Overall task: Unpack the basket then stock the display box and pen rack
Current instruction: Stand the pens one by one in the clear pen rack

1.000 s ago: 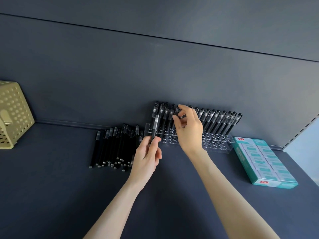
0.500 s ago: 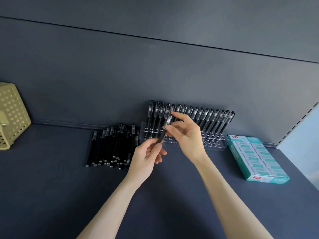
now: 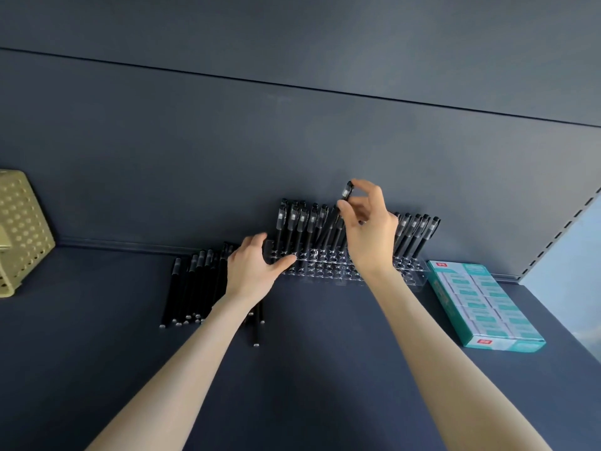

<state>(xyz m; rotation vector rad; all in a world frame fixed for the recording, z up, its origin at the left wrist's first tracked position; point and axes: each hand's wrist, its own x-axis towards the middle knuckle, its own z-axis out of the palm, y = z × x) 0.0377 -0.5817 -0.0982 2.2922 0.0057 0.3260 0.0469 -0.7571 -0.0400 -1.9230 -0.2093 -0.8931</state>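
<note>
Beige perforated basket sits at the far left. Loose black pens lie under my left hand, whose fingers are relaxed and spread, holding nothing, thumb against the clear pen rack. My right hand pinches a tilted pen near its cap, above the rack. At the right lies the teal display box.
</note>
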